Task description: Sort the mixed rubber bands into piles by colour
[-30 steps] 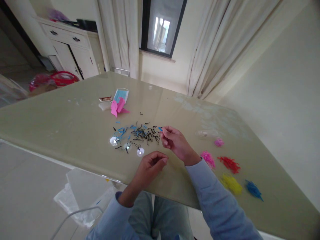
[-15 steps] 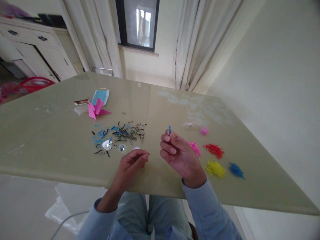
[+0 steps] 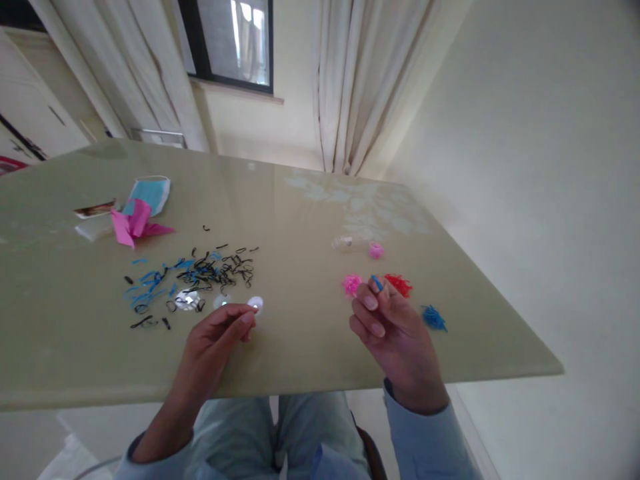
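Note:
Between thumb and fingertips, my right hand pinches a small blue band above the table. My left hand is closed, thumb against fingers, near a small white disc; whatever it may hold is hidden. Beyond it lies a loose spread of black bands mixed with blue bands. Around my right hand are a pink pile, a red pile and a blue pile. The yellow pile is hidden from view.
At the back left lie a blue face mask, a pink folded paper and a clear packet. A transparent container and a pink ball of bands lie behind the coloured piles.
The view has turned to the right. My right hand has moved right with the blue band, over the coloured piles, and now covers the yellow one. My left hand keeps its closed shape.

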A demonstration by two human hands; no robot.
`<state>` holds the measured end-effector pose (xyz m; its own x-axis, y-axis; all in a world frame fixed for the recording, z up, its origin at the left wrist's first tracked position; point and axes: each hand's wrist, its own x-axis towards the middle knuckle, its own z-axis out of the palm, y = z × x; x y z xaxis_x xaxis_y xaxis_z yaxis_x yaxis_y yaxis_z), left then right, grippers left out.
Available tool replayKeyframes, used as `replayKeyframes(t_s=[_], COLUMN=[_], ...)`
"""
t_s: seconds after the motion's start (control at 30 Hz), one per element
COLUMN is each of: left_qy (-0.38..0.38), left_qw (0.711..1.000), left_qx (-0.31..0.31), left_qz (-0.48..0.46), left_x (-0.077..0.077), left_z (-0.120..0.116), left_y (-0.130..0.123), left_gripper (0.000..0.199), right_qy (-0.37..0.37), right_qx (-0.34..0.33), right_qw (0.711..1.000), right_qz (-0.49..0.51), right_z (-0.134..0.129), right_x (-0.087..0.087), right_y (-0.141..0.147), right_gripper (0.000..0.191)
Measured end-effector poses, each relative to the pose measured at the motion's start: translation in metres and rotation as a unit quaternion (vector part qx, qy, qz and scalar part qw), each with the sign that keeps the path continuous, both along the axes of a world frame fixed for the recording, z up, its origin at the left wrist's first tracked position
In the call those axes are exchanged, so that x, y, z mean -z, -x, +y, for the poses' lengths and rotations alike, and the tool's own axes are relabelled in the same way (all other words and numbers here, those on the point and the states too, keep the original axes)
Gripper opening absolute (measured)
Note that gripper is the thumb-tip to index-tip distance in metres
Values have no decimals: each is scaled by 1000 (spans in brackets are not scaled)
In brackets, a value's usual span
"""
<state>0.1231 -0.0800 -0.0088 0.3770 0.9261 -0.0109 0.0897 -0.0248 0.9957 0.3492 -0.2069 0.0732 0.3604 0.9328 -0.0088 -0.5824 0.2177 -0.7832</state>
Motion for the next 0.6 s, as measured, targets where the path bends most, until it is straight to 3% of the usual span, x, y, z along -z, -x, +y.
replayKeyframes(t_s=[0.13, 0.27, 0.4, 0.53, 0.6], left_qy=[3, 4, -7, -15, -10], left_qw=[999, 998, 996, 993, 994], left_qx=[-10, -16, -36, -32, -34], left_qz=[31, 60, 84, 110, 106], left_x=[3, 3, 2, 5, 5], left_z=[1, -1, -2, 0, 1], left_y=[3, 3, 3, 5, 5], left_gripper=[29, 32, 35, 38, 40], right_qy=[74, 159, 263, 330, 338], right_qx=[131, 233, 307, 337, 336], right_qw=[983, 928, 811, 641, 596], right_qz=[-105, -243, -424, -606, -646], right_z=[-41, -77, -103, -118, -121], right_x=[11, 28, 50, 68, 73], right_y=[-31, -70, -111, -138, -144], right_gripper=[26, 31, 35, 34, 33])
